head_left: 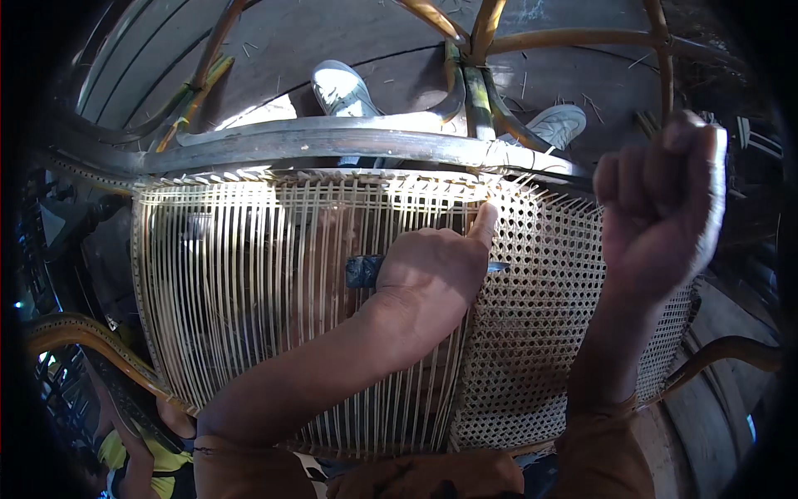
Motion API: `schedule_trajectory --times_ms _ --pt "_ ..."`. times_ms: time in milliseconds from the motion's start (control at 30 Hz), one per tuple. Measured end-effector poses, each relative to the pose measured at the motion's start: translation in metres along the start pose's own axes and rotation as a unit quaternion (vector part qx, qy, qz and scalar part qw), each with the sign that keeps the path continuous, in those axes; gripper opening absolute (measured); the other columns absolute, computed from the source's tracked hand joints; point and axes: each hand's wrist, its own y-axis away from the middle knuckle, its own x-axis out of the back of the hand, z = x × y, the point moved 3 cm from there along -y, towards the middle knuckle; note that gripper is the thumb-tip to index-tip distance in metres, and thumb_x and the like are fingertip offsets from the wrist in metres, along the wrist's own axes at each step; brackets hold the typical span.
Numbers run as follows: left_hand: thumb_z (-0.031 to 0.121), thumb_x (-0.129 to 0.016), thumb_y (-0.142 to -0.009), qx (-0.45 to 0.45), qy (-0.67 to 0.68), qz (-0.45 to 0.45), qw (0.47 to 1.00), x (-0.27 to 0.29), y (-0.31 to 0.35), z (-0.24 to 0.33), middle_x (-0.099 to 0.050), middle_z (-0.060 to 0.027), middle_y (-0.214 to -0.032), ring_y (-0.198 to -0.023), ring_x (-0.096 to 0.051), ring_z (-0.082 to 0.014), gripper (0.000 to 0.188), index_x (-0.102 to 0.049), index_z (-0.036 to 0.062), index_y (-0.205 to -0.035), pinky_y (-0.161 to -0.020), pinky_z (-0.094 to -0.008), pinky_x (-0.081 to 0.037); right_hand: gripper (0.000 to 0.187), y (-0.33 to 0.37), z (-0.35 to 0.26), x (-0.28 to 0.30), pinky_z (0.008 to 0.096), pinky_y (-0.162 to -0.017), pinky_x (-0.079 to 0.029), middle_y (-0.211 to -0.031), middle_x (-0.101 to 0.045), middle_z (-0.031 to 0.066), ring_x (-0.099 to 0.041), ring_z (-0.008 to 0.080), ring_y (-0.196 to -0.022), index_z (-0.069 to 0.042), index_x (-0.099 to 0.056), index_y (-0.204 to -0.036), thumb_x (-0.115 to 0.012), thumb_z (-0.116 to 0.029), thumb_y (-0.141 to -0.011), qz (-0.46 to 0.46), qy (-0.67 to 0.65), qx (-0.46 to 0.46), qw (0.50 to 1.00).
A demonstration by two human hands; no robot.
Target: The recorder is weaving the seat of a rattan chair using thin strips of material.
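A woven cane panel [532, 333] stretches across a curved frame in front of me. Its right part is closely woven with small holes, while the left part shows mostly parallel cane strands [224, 274] with gaps between them. My left hand [432, 266] is closed around a tool with a dark blue wrapped handle [363, 271]; its metal tip [498, 267] sticks out to the right. The extended index finger touches the weave near the far edge. Raised above the panel's right side, my right hand [661, 200] is closed, fingers curled together; what it pinches, if anything, cannot be made out.
A thick pole rail [316, 143] borders the panel's far side, with curved pole legs [482, 91] beyond it. Two light shoes [341, 87] show on the floor past the rail. At the lower left is another person in yellow clothing [166, 466]. Cane scraps litter the floor.
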Motion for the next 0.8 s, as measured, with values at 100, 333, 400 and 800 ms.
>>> schedule_trajectory --times_ms 100,333,400,800 --pt "0.005 -0.046 -0.089 0.01 -0.026 -0.021 0.999 -0.001 0.007 0.002 -0.056 -0.0092 -0.065 -0.055 -0.056 -0.0187 0.048 -0.033 -0.0054 -0.135 -0.059 -0.0312 -0.052 0.031 0.009 0.013 0.013 0.0241 -0.037 -0.022 -0.05 -0.031 -0.0044 -0.024 0.006 -0.037 -0.004 -0.058 -0.085 -0.046 -0.029 -0.098 0.127 -0.006 -0.073 0.989" --pt "0.007 -0.044 -0.09 0.025 -0.046 -0.098 0.994 -0.004 0.012 0.006 -0.058 -0.0094 -0.079 -0.073 -0.059 -0.0159 0.051 -0.03 -0.0044 -0.138 -0.065 -0.0229 -0.051 0.031 0.02 0.035 0.038 0.025 -0.039 -0.023 -0.052 -0.028 -0.0042 -0.025 0.0077 -0.041 -0.006 -0.058 -0.084 -0.045 -0.031 -0.097 0.206 -0.059 -0.164 0.963" --pt "0.006 -0.045 -0.089 0.031 -0.056 -0.074 0.995 -0.003 0.007 0.002 -0.058 -0.0086 -0.078 -0.073 -0.06 -0.0153 0.053 -0.029 -0.0021 -0.139 -0.065 -0.0222 -0.051 0.03 0.019 0.04 0.039 0.025 -0.04 -0.024 -0.053 -0.028 -0.0043 -0.026 0.0077 -0.041 -0.007 -0.057 -0.083 -0.045 -0.031 -0.097 0.195 -0.079 -0.186 0.96" --pt "0.004 -0.05 -0.083 0.01 -0.063 -0.01 0.998 0.006 0.0 0.004 -0.059 -0.007 -0.067 -0.063 -0.06 -0.0172 0.055 -0.035 -0.004 -0.136 -0.054 -0.0253 -0.049 0.03 0.016 0.054 0.04 0.0244 -0.04 -0.025 -0.052 -0.025 -0.006 -0.022 0.0065 -0.041 -0.011 -0.053 -0.084 -0.04 -0.034 -0.099 0.213 -0.047 -0.24 0.946"
